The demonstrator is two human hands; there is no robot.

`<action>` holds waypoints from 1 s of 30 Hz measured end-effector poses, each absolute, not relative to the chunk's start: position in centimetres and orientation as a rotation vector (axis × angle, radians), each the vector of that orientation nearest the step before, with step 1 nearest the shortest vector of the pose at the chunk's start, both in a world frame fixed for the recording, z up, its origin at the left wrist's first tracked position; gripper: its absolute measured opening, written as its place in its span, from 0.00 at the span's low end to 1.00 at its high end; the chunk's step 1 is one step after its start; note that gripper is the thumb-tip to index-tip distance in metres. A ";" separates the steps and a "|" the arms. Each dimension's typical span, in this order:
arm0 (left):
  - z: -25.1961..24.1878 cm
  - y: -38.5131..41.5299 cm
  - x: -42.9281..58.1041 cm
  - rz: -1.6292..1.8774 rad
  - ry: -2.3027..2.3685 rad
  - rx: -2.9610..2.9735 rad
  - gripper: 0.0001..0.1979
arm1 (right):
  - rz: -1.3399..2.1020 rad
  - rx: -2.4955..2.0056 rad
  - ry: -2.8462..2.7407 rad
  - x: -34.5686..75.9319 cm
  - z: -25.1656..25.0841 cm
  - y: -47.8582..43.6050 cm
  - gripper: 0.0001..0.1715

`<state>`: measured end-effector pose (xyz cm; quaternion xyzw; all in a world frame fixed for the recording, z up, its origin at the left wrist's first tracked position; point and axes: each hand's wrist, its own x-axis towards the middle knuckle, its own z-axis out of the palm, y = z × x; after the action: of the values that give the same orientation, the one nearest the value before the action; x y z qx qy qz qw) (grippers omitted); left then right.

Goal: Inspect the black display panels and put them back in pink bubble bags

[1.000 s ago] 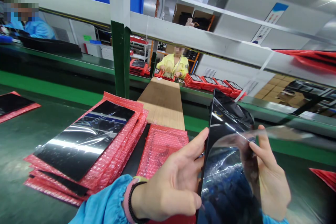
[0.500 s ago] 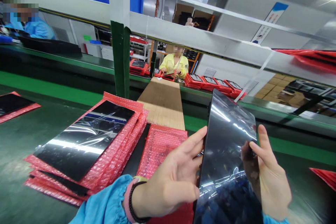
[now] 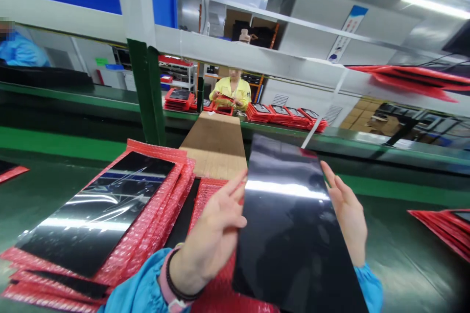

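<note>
And here the black screen (image 3: pixel 286 234) is held by its sides, in the grip of left hand (image 3: pixel 213 234) and right hand (image 3: pixel 347 215), above red bubble wrap (image 3: pixel 222 286) on the table (image 3: pixel 400 259).

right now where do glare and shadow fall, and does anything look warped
Head view: a bright band of glare crosses the held screen; head view: glare streaks the second screen, atop the red stack; head view: shadow covers the far part of the wooden board; head view: the white post leans, perhaps from lens stretch.
</note>
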<state>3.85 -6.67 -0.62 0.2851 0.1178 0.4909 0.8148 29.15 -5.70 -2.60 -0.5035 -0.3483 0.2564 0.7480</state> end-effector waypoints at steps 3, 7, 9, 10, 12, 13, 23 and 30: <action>0.2 -5.2 2.4 1.063 0.410 0.572 0.38 | 0.474 -1.106 -0.621 33.5 -4.6 -2.9 0.18; 1.6 -3.8 0.7 1.306 0.530 0.542 0.37 | 0.437 -1.296 -0.472 38.7 -7.5 0.0 0.15; 2.2 -3.6 0.3 1.468 0.575 0.535 0.35 | 0.558 -1.379 -0.508 39.9 -8.8 1.0 0.15; 2.6 -3.5 0.2 1.531 0.594 0.535 0.34 | 0.627 -1.407 -0.538 40.0 -9.4 1.4 0.15; 3.2 -3.5 0.0 1.617 0.643 0.526 0.33 | 0.751 -1.433 -0.597 39.7 -10.3 2.1 0.15; 3.4 -3.6 0.0 1.650 0.679 0.507 0.33 | 0.798 -1.434 -0.619 39.4 -10.7 2.4 0.15; 2.9 -3.2 -0.4 1.677 0.718 0.523 0.32 | 0.918 -1.351 -0.580 37.1 -12.4 4.1 0.18; 2.8 -3.5 -0.4 1.650 0.641 0.608 0.35 | 0.932 -1.347 -0.478 36.5 -12.0 4.0 0.18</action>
<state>-0.36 -3.52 2.82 0.2617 0.2758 0.7096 0.5932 36.49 4.02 -11.96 -0.5949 -0.2110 0.4116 0.6575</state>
